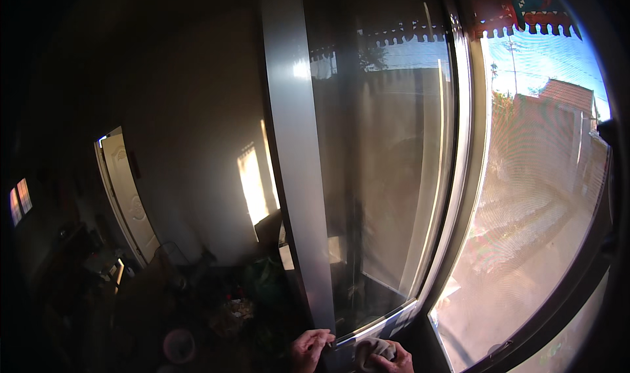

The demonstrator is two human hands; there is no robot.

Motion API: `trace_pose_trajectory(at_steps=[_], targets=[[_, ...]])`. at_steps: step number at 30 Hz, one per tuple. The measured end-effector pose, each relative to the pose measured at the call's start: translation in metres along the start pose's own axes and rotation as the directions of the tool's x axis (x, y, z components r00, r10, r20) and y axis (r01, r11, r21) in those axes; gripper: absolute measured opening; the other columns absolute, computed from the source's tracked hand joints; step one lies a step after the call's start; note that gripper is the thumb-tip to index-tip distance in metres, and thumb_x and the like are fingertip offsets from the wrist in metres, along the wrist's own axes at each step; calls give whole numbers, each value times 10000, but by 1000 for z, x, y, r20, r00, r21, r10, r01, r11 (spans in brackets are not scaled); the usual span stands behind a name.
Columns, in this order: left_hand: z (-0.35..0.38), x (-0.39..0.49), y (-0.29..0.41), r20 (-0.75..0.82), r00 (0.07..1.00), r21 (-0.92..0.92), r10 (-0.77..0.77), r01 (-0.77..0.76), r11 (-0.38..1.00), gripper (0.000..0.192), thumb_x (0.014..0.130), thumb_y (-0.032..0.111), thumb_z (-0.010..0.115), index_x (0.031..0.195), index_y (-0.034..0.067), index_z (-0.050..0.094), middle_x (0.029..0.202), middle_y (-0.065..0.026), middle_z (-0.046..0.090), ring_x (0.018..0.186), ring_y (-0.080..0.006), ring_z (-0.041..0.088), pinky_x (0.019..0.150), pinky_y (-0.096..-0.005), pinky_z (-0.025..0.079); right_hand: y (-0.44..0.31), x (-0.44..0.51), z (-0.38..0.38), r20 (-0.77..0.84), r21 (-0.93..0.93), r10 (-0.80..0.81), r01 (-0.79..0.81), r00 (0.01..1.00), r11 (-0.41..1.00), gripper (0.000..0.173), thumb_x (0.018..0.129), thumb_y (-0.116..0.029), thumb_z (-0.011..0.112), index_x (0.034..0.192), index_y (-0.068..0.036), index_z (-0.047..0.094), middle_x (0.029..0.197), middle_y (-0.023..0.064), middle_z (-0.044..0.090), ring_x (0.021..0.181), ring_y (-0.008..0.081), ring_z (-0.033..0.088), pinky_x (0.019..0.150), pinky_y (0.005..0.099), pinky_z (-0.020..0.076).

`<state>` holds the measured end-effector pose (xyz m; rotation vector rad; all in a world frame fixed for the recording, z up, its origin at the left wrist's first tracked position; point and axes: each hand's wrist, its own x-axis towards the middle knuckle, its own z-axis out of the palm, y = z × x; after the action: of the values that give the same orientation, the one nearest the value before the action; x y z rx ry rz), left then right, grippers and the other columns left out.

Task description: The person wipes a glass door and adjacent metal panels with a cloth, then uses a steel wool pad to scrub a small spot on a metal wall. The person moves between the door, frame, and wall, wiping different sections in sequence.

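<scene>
A tall glass door or window panel (389, 176) in a metal frame (295, 151) stands before me, with the outdoors and the room reflected in its pane. At the bottom of the view, my right hand (401, 360) grips a crumpled grey cloth (371, 354) against or close by the lower frame rail. To its left, my left hand (310, 348) is at the lower corner of the panel, its fingers curled near the frame edge. Whether those fingers pinch the frame or only rest there cannot be told.
On the right, a mesh screen (536, 191) shows a sunlit yard and a wall with a tiled roof. A pale door (130, 196) stands at the left in the dark room. Plants and a round pinkish container (179, 346) are low at the left.
</scene>
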<state>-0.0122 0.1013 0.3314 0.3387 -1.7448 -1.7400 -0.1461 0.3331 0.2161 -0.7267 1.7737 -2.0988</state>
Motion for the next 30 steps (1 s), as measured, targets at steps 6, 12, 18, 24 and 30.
trace_pose_trajectory(at_steps=[6,12,18,24,30], targets=[[-10,22,0,-288,909,289,302,-218,932,476,1111,275,749,1474,-14,642,1444,-157,698,1320,-236,666,1150,-395,528,5,4,-2,-46,4,-30,30,998,1000,311,992,-115,887,1235,1,731,1100,40,762,982,115,687,851,311,605],[-8,46,-30,-159,965,148,206,-183,972,605,1103,243,760,1595,-40,550,1520,-166,675,1383,-266,648,1203,-399,498,21,8,-8,-55,-153,-69,60,996,986,354,984,-107,890,1283,-1,734,1107,50,770,997,126,699,872,320,615],[-11,50,-51,-187,967,100,170,-154,983,559,1107,203,754,1580,-27,565,1484,-148,696,1351,-250,667,1181,-388,513,18,1,-7,-32,-57,-8,6,999,998,437,982,-111,890,1362,18,717,1157,58,776,1037,134,713,914,321,620],[-8,39,-66,-195,981,22,-9,13,1000,527,1126,220,729,1564,-28,573,1471,-157,707,1320,-256,690,1165,-403,535,3,-14,-11,-121,-412,85,-128,989,902,660,927,-401,948,1441,-64,709,1191,99,822,1135,179,775,1025,357,608],[-10,32,-83,-166,986,214,23,13,977,577,1109,270,759,1547,-62,581,1401,-226,737,1252,-297,719,1108,-413,569,18,-36,-13,-205,-359,50,-123,977,925,653,946,-492,898,1435,-109,696,1156,163,817,1090,317,810,977,404,624]])
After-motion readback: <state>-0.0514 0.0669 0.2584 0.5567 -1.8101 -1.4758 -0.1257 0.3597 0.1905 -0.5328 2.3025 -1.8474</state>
